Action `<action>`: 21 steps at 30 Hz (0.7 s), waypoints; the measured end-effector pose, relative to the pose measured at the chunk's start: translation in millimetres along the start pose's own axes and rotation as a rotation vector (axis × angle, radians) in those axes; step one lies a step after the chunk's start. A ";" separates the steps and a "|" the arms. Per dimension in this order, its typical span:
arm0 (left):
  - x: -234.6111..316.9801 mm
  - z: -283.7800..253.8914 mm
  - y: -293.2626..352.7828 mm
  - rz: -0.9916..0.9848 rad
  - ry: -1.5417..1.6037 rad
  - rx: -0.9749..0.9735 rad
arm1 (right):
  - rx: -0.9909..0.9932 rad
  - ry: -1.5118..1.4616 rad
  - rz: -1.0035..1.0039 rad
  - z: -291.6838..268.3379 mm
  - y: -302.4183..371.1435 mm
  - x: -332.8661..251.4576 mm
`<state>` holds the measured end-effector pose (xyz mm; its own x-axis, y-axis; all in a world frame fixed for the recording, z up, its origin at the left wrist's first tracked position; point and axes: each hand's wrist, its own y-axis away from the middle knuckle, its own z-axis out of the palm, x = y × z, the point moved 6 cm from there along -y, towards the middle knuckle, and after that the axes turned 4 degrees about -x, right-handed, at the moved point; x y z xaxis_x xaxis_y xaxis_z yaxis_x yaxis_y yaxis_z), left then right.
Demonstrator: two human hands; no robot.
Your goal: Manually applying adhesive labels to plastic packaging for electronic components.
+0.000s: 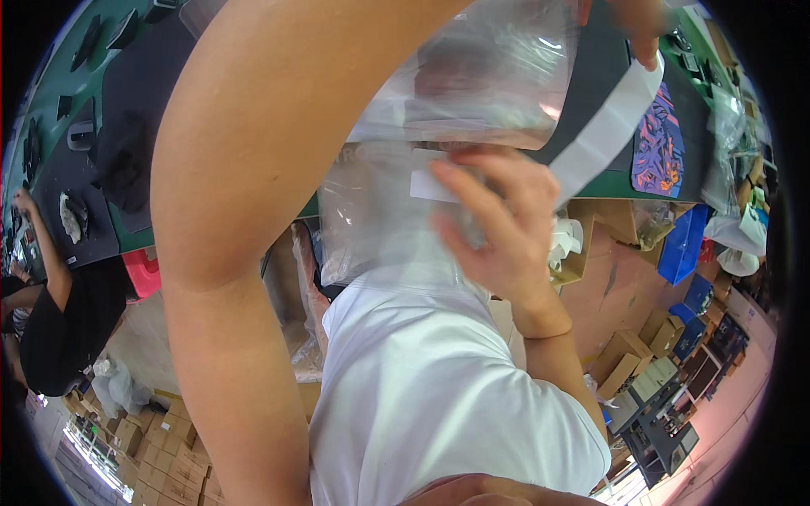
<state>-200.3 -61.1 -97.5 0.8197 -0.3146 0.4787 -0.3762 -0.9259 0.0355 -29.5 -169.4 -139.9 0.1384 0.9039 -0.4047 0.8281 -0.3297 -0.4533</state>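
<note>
My left arm arches across the top of the view, and my left hand (639,29), partly cut off by the upper edge, pinches the top end of a white label strip (609,118). The strip slants down behind my right hand (510,215). My right hand is blurred, its fingers curved and apart, the fingertips at a small white label (429,177). That label lies on a clear plastic bag (371,215) hanging over the table's near edge, against my white shirt. Another clear bag (498,72) with something dark and grey under the film lies farther back.
Right on the green table (603,184) lies a purple and orange patterned item (658,148). Below the edge are an open carton (578,253) and a blue bin (683,244). At the left, a person in black (80,320) works at the table; stacked cartons (173,447) stand behind.
</note>
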 end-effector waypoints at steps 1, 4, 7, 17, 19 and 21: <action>0.0 1.4 1.5 0.001 -0.007 0.005 | -0.224 -0.022 0.000 7.6 -0.3 -8.2; 2.5 3.8 5.5 0.007 -0.023 0.026 | -0.627 -0.036 0.017 21.0 20.1 -16.6; 5.2 5.5 10.2 0.009 -0.038 0.054 | -0.733 -0.035 0.011 20.2 27.5 -15.9; 2.0 19.5 46.0 -0.050 -0.077 0.130 | -0.865 -0.092 -0.321 -22.1 2.6 -8.6; 5.7 21.4 50.5 -0.056 -0.095 0.144 | -0.823 -0.113 -0.444 -23.5 7.0 -12.0; 10.1 22.5 54.4 -0.057 -0.118 0.162 | -0.237 -0.231 -0.248 -40.4 -5.1 -1.1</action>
<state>-202.7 -119.3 -110.5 0.8863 -0.2741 0.3733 -0.2609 -0.9615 -0.0865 -12.0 -157.7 -105.1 -0.1841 0.8542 -0.4862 0.9271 -0.0135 -0.3747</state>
